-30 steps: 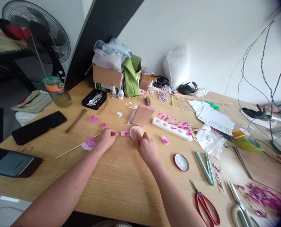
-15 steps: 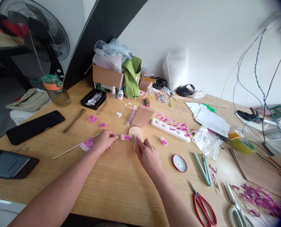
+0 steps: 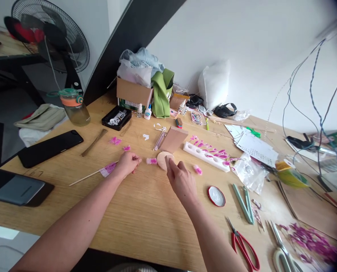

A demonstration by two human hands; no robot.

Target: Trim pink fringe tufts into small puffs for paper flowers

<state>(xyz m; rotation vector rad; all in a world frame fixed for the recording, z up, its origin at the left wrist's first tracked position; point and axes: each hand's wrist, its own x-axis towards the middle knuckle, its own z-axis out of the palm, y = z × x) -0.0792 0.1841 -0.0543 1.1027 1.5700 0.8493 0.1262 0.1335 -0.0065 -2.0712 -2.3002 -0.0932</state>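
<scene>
My left hand [image 3: 129, 164] rests low over the desk, its fingers pinched together; what is between them is too small to make out. Just right of its fingertips lies a pink-and-white fringed strip [image 3: 151, 161], close to a round pale wooden disc [image 3: 162, 159]. At the disc's right edge is my right hand [image 3: 182, 178], closed, with a small flat brownish piece [image 3: 167, 162] showing at its fingertips. A thin wooden stick [image 3: 84, 178] with a pink-patterned strip [image 3: 108, 169] runs toward my left wrist. Right of my right hand lies a pink fluffy roll [image 3: 198, 170].
Behind the disc leans a wooden block [image 3: 174, 139], beside a white holed rack [image 3: 208, 156] with pink sprigs. A red-rimmed lid [image 3: 216, 196], green tongs [image 3: 243, 204], red-handled scissors [image 3: 243, 243] and larger scissors [image 3: 283, 247] lie right. Phones [image 3: 51, 148] lie left.
The view has swung slightly left. My right hand has shifted a little right relative to the disc, uncovering more of it. My left hand keeps nearly the same place and pinch.
</scene>
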